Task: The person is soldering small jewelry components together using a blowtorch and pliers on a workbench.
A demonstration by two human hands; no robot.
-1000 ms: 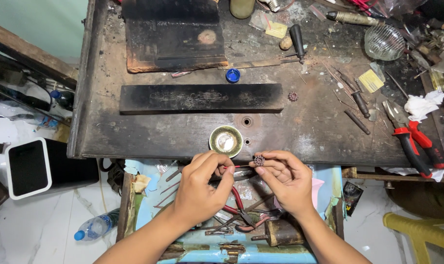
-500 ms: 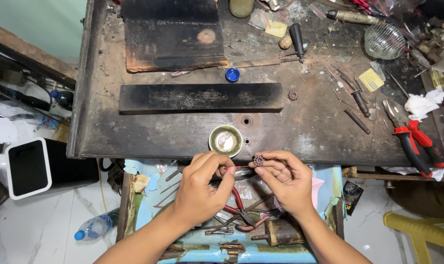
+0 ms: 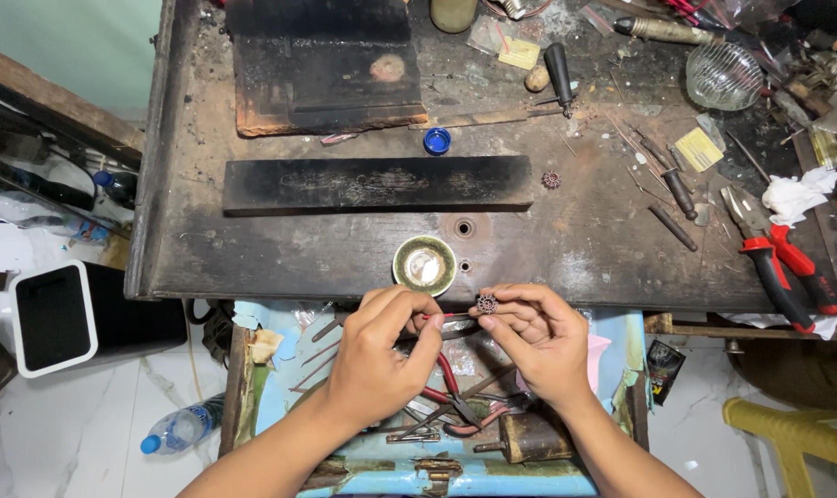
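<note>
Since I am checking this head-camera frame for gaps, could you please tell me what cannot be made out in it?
- Head view: the fine pattern of the small round metal piece is too small to read.
- The tool tip under the left hand is covered by its fingers.
- The right hand hides its own palm side.
- The pliers in the drawer are partly covered by both hands.
- The glass dish contents cannot be told.
</note>
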